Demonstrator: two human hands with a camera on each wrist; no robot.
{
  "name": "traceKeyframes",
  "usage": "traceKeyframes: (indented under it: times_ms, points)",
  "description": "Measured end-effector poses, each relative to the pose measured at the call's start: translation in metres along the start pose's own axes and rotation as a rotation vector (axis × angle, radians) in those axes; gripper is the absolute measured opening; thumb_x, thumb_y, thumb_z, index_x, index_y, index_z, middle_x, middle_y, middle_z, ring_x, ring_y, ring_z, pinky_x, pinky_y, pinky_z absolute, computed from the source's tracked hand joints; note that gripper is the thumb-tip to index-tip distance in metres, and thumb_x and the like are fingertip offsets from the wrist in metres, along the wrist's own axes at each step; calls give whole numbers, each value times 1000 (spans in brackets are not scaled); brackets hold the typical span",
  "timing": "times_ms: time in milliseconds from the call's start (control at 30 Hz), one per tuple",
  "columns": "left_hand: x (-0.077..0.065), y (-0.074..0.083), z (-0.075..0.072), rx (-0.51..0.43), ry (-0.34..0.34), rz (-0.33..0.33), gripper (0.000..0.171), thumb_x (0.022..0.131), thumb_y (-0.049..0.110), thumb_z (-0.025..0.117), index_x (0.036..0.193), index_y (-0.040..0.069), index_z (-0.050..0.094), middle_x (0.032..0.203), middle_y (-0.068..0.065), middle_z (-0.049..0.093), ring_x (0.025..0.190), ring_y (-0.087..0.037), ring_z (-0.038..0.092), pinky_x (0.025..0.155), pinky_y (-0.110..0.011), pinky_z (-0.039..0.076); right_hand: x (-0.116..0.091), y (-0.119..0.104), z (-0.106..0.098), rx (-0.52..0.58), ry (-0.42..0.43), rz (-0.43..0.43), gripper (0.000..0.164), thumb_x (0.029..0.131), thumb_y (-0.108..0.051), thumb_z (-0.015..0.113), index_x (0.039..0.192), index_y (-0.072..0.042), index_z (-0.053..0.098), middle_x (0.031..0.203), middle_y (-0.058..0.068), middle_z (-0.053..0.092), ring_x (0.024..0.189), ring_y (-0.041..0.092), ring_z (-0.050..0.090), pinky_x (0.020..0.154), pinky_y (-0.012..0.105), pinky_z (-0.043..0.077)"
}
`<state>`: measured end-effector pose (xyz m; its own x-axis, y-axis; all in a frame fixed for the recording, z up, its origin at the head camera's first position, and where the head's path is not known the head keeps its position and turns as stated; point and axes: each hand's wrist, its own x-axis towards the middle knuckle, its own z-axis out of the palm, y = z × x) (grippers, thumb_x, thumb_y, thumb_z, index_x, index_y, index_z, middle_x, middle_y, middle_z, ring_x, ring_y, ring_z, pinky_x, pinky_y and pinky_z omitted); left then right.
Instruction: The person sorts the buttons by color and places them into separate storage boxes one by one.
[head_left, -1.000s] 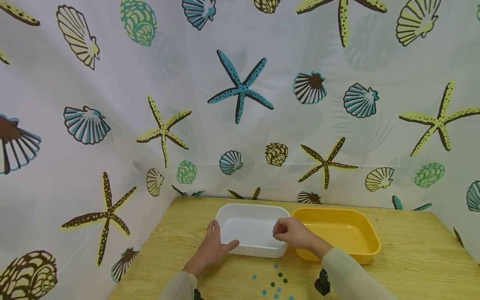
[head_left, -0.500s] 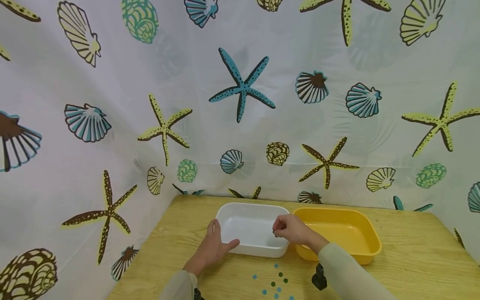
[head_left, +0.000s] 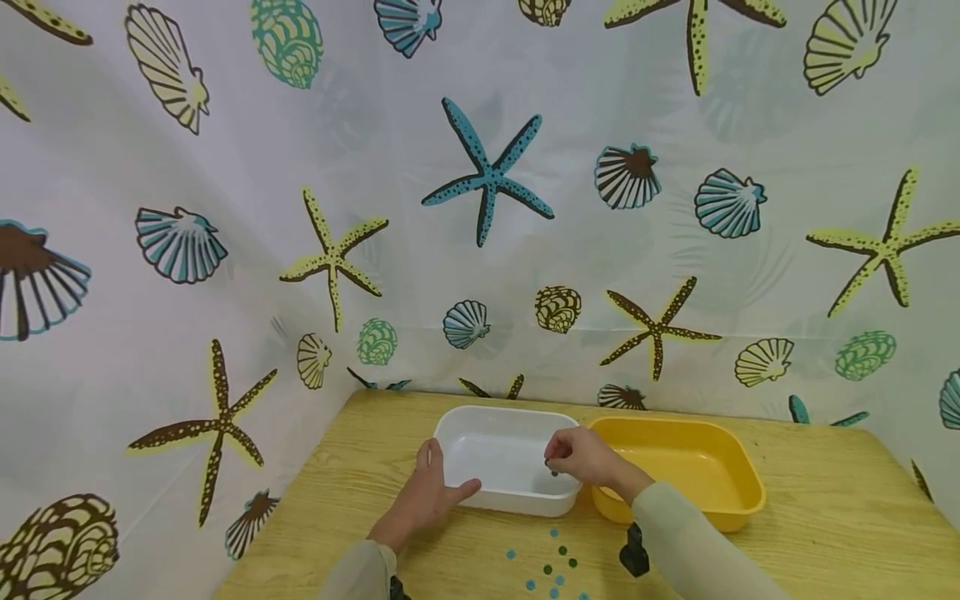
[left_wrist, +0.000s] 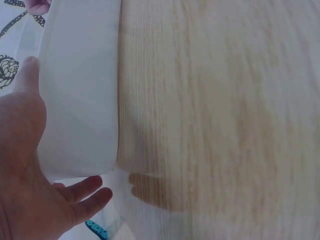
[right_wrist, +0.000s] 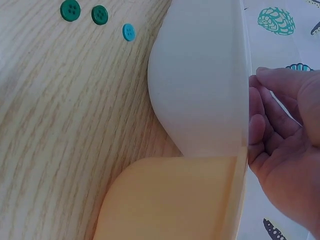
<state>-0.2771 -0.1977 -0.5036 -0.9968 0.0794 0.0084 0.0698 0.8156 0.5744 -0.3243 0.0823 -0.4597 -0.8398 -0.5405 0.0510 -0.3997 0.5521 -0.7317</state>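
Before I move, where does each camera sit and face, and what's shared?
Head: on the head, facing forward and down; white rectangular plastic tray, yellow rectangular plastic tray, left hand and right hand show.
Left wrist: on that wrist, facing the white tray's outer wall and wooden table; left hand and a sliver of the right show.
Right wrist: on that wrist, facing both trays' outer walls and round green buttons; right hand shows.
Shared, head and right wrist: both trays, buttons, right hand.
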Motion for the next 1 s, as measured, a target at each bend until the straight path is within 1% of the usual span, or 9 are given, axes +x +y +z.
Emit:
traceKeyframes:
  times_ms: [200,500,767,1000]
  points:
    - [0,0,1,2,-6,-15,113,83,63,58,146,-11,3,151,-28,5,118,-40,47,92,-48,43,3,1,0,-10,-8,16,4,86,-7,68,87,-9,65,78,-3,61,71,14,55,67,28,49]
    - [1,-1,0,6,4,-8,112,83,62,59,146,-12,3,151,-28,6,112,-39,51,89,-47,45,8,-1,0,-25,-12,50,5,86,-6,68,89,-9,66,80,-2,61,73,15,55,70,30,50]
    - [1,-2,2,-6,0,-5,112,83,61,60,146,-12,3,150,-29,5,114,-40,50,90,-48,44,13,1,0,-31,-15,52,5,86,-6,68,90,-9,68,80,-3,63,72,14,57,70,29,51]
    - [-1,1,0,-17,3,-6,112,83,60,61,146,-12,3,150,-29,6,114,-40,51,90,-48,45,15,0,1,-37,-2,51,5,86,-6,68,91,-9,69,80,-2,63,71,14,56,69,29,50]
